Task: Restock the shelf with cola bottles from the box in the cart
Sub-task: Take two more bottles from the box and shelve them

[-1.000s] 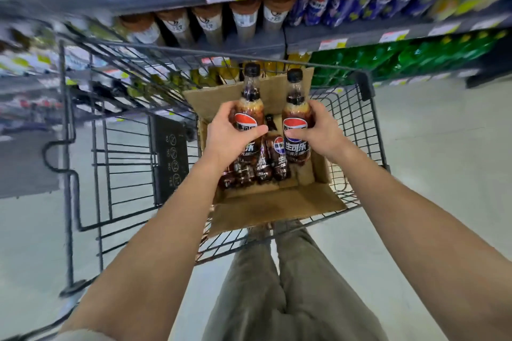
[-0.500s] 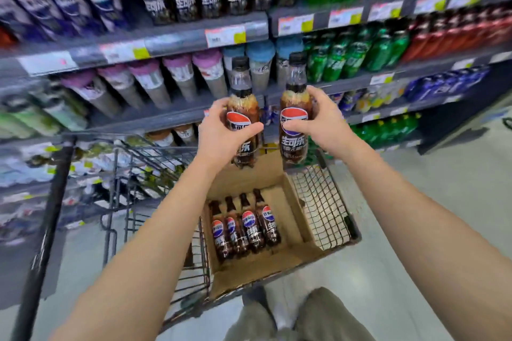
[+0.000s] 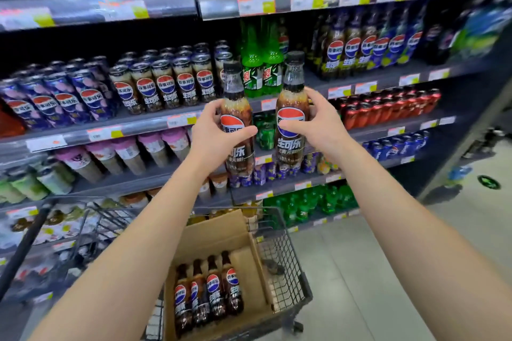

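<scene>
Each of my hands holds one cola bottle upright in front of the shelves. My left hand grips the left cola bottle around its label. My right hand grips the right cola bottle from the right side. Both bottles have black caps and red-white-blue logos. Behind them, a shelf carries a row of matching cola bottles. Below, the cardboard box sits in the cart with several cola bottles lying in it.
Green soda bottles stand right behind the held bottles. More cola fills the shelf to the right, red bottles below it. Cups line the lower left shelf. The cart handle is at left; grey floor lies at right.
Both hands lifted the two bottles out of the box and up to shelf height. My view rose from the cart to the shelves.
</scene>
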`<state>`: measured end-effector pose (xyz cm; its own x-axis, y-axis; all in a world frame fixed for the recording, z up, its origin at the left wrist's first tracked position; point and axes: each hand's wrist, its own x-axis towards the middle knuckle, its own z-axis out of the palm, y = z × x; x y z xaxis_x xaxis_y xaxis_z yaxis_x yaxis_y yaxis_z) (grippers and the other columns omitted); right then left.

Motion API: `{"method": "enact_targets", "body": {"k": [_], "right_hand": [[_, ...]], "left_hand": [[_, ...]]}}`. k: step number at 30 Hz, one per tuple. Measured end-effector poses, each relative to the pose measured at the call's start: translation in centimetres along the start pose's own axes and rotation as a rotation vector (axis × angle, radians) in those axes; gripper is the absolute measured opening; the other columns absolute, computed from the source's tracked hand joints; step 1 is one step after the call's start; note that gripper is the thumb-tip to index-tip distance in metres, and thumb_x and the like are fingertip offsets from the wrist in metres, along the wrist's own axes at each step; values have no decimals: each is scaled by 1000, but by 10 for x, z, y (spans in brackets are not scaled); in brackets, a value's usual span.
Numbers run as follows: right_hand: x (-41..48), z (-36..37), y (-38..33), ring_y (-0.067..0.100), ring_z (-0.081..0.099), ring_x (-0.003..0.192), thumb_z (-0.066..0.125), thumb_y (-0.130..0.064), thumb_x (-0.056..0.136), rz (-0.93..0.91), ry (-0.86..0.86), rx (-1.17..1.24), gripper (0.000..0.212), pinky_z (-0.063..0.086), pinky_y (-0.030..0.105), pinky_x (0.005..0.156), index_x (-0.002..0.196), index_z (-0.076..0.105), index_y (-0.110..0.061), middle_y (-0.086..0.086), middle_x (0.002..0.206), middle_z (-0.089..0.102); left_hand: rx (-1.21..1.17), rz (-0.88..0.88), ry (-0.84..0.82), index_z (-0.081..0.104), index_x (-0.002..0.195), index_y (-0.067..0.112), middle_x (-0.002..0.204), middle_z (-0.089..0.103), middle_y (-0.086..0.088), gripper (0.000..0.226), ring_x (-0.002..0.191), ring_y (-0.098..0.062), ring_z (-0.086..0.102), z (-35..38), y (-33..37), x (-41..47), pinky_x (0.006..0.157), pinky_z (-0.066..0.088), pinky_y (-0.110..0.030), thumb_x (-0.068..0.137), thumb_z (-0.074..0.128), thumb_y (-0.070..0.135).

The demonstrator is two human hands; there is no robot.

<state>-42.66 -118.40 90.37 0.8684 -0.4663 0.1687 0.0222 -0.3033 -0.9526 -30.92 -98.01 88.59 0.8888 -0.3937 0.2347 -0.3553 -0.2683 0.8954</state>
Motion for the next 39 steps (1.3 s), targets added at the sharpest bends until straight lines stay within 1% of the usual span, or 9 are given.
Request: {"method": "enact_targets", "body": {"k": [3,7,10,16,22,26,31,36,39], "right_hand": [[1,-48,-3,16,59,121,86,-23,79,-18,-22,-5,91,53,40,100,153,34,-29,-1,141,54],[6,-99,-2,18,55,127,88,-28,76,-10,-68,-20,98,49,43,105,155,31,-27,-1,146,52],[8,-128,2,18,57,127,91,-45,62,-10,-96,-45,108,50,48,104,153,34,-33,-4,145,54],[21,-163,16,20,65,114,93,-36,63,33,-108,25,93,54,48,99,139,39,-38,1,130,62],[50,-172,35,17,69,103,90,-21,74,43,-118,77,69,57,30,81,123,44,-38,2,120,66],[88,-173,48,18,68,106,90,-19,73,47,-136,84,71,56,32,83,125,44,-36,1,122,66],[163,-163,57,15,67,106,89,-17,74,33,-154,49,72,56,33,87,133,49,-26,0,121,67],[243,-138,67,17,68,106,90,-17,74,24,-174,61,68,58,41,92,130,52,-24,0,119,69],[285,-121,73,19,69,106,90,-19,73,2,-166,35,74,58,44,93,136,50,-21,1,119,68]], "left_hand": [[-5,4,2,43,149,28,135,58,2,94,119,-13,60,34,37,-12,98,50,-27,71,94,42],[9,18,32,43,149,27,125,54,8,91,112,-10,57,75,77,-23,85,46,-16,74,92,39],[26,5,46,42,151,27,124,52,8,93,114,-12,56,99,98,-27,92,48,-26,73,92,40],[70,-7,31,43,151,27,128,58,7,98,121,-16,59,131,111,-23,101,52,-36,69,93,47],[101,-31,53,45,148,31,131,60,5,93,115,-15,63,156,101,5,93,51,-29,69,92,47],[89,-42,55,44,149,31,130,59,6,95,116,-15,62,170,86,37,95,52,-30,69,92,49],[39,-49,58,47,145,32,123,61,7,90,104,0,60,184,62,94,79,48,-17,69,94,44],[4,-73,33,45,130,46,119,58,19,81,107,1,60,188,37,149,85,52,-20,65,94,49],[33,-74,53,43,127,52,128,58,15,85,115,-8,60,186,23,174,96,53,-30,59,93,58]]}}
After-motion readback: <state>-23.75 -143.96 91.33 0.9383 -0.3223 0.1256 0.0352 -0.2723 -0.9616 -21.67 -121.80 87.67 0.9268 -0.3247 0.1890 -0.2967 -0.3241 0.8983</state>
